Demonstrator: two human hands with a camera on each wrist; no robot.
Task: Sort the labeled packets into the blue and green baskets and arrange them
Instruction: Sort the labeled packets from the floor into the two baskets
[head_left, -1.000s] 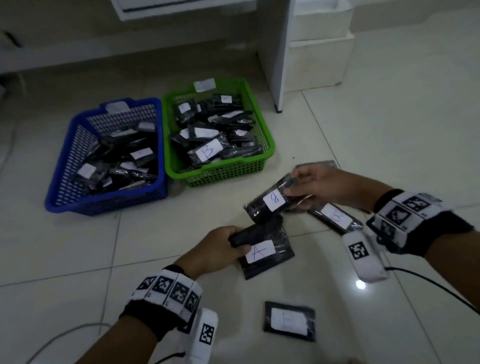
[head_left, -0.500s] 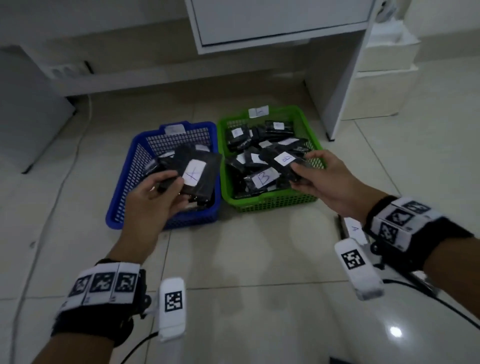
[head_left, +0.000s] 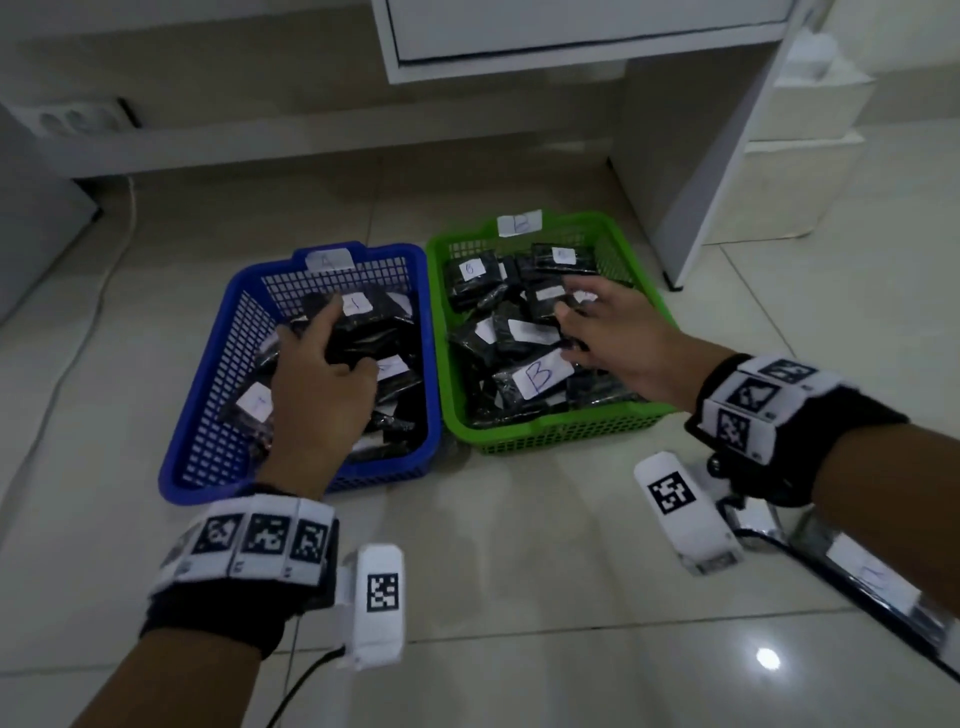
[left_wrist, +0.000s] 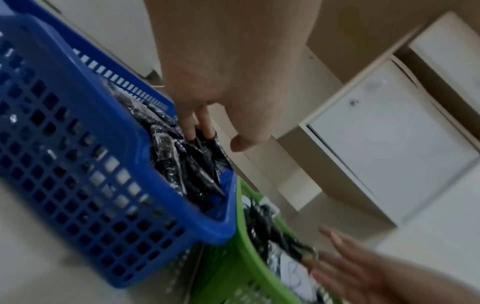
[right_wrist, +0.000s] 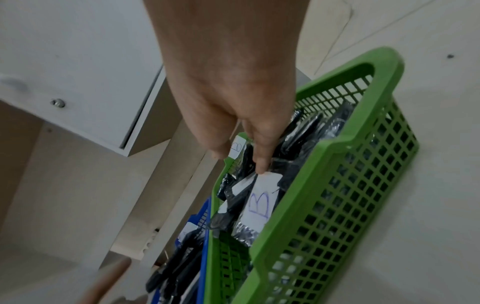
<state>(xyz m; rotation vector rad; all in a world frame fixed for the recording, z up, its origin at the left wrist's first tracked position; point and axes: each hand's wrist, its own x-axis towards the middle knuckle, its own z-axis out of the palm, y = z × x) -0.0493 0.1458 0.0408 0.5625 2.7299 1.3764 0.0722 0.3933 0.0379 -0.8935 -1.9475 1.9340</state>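
From the head camera, two baskets sit side by side on the pale tile floor (head_left: 519, 519), touching each other. The blue basket (head_left: 208, 395) is on the left and the green basket (head_left: 566, 426) is on the right. Both are full of black packets with white labels. The left hand (head_left: 322, 384) is down in the blue basket, and its fingers lie on top of a black packet (head_left: 374, 332). I cannot tell from here if it pinches the packet or just rests on it. The right hand (head_left: 618, 338) is over the green basket with its fingers spread out, touching the packets there. A packet marked B (head_left: 535, 379) lies at the front of the green basket. One more packet (head_left: 862, 577) lies on the floor under the right arm. A white desk (head_left: 675, 104) stands behind the baskets.

From the left wrist camera, the left hand (left_wrist: 223, 88) reaches down and its fingertips (left_wrist: 205, 131) touch the black packets in the blue basket (left_wrist: 130, 185). The thumb sticks out to the side, away from them. The picture is blurry.

From the right wrist camera, the right hand (right_wrist: 233, 92) hangs over the green basket (right_wrist: 337, 164). Its fingers are straight, and one fingertip touches a packet near the B label (right_wrist: 257, 203).
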